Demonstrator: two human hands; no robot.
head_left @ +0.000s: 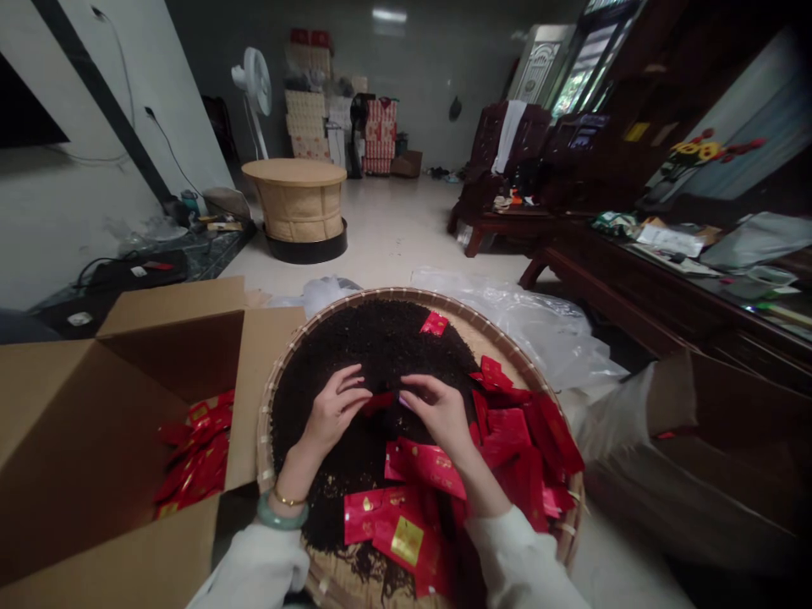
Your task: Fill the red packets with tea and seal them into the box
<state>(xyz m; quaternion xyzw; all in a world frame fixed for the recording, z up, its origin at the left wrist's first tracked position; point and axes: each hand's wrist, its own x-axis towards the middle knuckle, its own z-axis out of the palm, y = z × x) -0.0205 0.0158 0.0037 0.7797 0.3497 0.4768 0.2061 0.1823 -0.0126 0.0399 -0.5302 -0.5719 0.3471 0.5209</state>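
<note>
A round woven tray (507,342) holds a heap of dark loose tea leaves (374,347). Over the heap, my left hand (330,414) and my right hand (437,414) pinch the two ends of one small red packet (379,403). Both hands have their fingers curled onto it. Several red and gold packets (501,440) lie piled on the tray's right and near side, below my right wrist. A green bangle sits on my left wrist (282,512).
An open cardboard box (82,440) at left holds several red packets (196,457). Clear plastic sheeting (539,321) lies behind the tray. A dark wooden table (698,296) stands at right, a round wicker stand (298,203) and a fan (254,85) farther back.
</note>
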